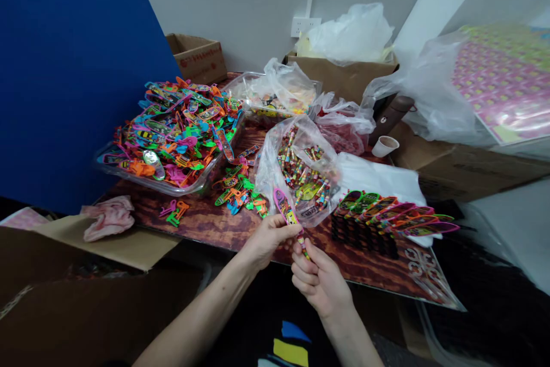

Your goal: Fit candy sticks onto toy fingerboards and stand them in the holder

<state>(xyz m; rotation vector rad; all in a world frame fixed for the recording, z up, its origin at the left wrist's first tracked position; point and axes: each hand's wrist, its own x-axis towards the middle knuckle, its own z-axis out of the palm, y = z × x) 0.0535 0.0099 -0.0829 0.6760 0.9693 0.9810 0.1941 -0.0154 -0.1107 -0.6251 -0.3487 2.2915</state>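
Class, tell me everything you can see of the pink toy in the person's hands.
The pink toy is long and narrow, round-ended at the top, and looks like shiny plastic. Its face bears a print with a yellow patch. It slants, upper end toward the picture's left, before the clear bag. The left hand pinches its lower part; the right hand holds a striped stick at its lower end.

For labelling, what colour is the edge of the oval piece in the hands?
The oval piece has a pinkish-purple edge; head view.

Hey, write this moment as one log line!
left hand: holding pink board | right hand: holding beaded stick | beyond hands: clear bag
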